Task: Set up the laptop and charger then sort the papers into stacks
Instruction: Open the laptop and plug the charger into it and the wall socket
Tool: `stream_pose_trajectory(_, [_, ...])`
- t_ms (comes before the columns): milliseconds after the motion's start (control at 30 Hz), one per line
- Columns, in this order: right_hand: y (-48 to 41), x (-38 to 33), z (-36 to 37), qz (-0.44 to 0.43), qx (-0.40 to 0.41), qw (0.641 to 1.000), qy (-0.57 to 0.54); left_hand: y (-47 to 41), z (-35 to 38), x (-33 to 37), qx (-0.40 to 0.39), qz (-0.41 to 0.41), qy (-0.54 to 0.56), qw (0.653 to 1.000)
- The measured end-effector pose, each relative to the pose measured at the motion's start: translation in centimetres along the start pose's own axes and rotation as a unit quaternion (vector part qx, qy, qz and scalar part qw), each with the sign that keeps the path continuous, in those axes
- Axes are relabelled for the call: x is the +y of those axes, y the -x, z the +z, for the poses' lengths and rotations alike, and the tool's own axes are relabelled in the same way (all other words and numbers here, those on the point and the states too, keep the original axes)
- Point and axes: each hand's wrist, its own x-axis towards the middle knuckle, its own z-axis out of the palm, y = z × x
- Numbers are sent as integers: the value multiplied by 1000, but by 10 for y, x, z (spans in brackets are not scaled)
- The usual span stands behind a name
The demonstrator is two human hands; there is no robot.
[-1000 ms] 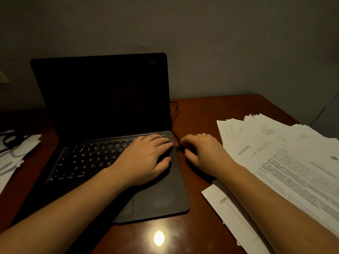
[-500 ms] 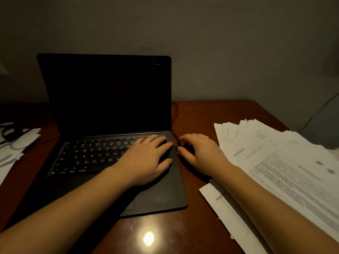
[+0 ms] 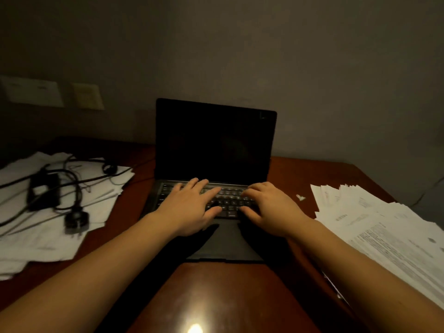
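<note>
Head view is showing an open dark grey laptop [image 3: 213, 145], screen black, sitting on the reddish-brown wooden table [image 3: 216, 296]. The left hand [image 3: 189, 207] is lying on its keyboard with fingers spread. The right hand [image 3: 271, 207] is resting slightly bent fingers on the right-side keys. Neither is gripping anything. A black charger brick [image 3: 44, 191] is lying on loose white sheets [image 3: 48, 236] far left, and printed white papers [image 3: 384, 231] are fanning out right.

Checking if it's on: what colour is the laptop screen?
Plain black, nothing lit on the laptop screen, in the head view.
</note>
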Motion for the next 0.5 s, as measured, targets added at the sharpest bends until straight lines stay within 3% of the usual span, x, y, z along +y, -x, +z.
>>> stream_pose_trajectory(500, [-73, -221, 0, -120, -30, 992, 33, 165, -32, -189, 15, -168, -13, 986])
